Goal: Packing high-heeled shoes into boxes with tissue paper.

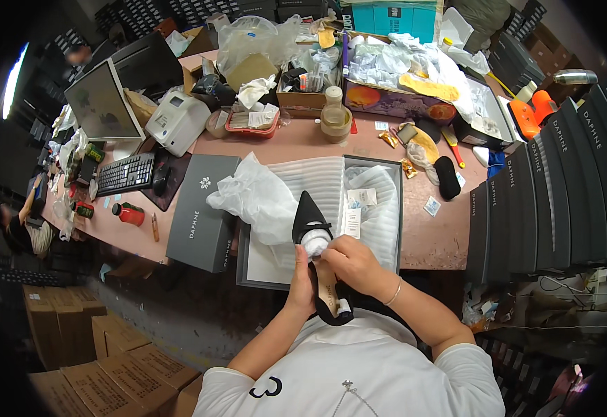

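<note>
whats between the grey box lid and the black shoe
In the head view, crumpled white tissue paper lies between the grey box lid and the black shoe, spilling over the open shoe box's left edge.

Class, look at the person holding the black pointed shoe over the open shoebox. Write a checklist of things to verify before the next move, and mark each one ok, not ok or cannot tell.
1. Left hand grips the black pointed shoe from its left side: ok.
2. Right hand rests on the white paper wad at the shoe's opening: ok.
3. Wad fully seated inside the toe: cannot tell, fingers cover part of it.
4. Open shoebox lies directly ahead, with white padding inside: ok.
5. Loose white tissue is clear of the box: not ok, it drapes over the left edge.
6. Box lid lies off the box, to its left: ok.
</note>
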`<control>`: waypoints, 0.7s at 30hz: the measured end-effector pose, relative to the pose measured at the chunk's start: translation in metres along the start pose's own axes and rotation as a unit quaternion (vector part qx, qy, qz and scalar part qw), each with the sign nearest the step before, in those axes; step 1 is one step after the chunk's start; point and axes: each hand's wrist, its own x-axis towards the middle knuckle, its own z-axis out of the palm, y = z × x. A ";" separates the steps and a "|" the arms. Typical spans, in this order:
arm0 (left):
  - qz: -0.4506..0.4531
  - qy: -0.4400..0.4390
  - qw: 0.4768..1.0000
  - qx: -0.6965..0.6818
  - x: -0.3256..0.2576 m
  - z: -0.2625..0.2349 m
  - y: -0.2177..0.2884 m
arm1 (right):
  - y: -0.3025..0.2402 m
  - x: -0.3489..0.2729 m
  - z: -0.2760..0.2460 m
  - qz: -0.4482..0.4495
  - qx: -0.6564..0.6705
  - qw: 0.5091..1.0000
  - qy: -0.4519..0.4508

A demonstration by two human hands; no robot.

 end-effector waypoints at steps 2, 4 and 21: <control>0.011 0.027 0.998 0.063 0.002 -0.005 -0.012 | 0.020 -0.004 0.007 0.038 -0.041 0.998 -0.015; 0.012 0.053 0.993 0.108 -0.001 0.002 -0.012 | 0.016 0.002 0.005 0.076 -0.062 0.995 0.017; -0.063 -0.204 0.929 -0.304 0.030 -0.020 0.048 | -0.010 0.002 -0.049 0.251 0.339 0.899 -0.113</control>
